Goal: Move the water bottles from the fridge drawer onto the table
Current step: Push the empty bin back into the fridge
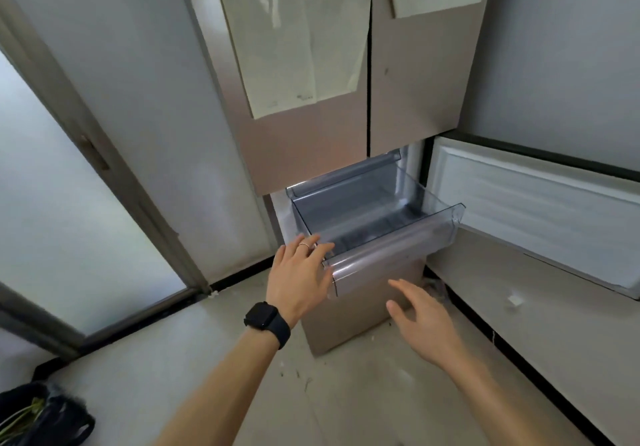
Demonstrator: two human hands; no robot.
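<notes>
- Pale floor tiles [221,352] run up to a steel fridge [304,147] with papers [294,43] stuck on its upper doors.
- Its clear fridge drawer [374,213] is pulled out, nothing showing inside; no water bottles in view.
- Left hand [299,279], wearing a black watch [266,321], lies spread against the drawer's near-left corner, gripping nothing.
- Right hand [426,321] hovers open, near the drawer front and below it.

Both arms reach forward from the bottom of the frame, bare to the wrists. The left hand [300,277] is in the middle, palm down, fingers spread wide and holding nothing. The right hand [424,321] is lower and to the right, flat and loose, fingers straight, also holding nothing.
</notes>
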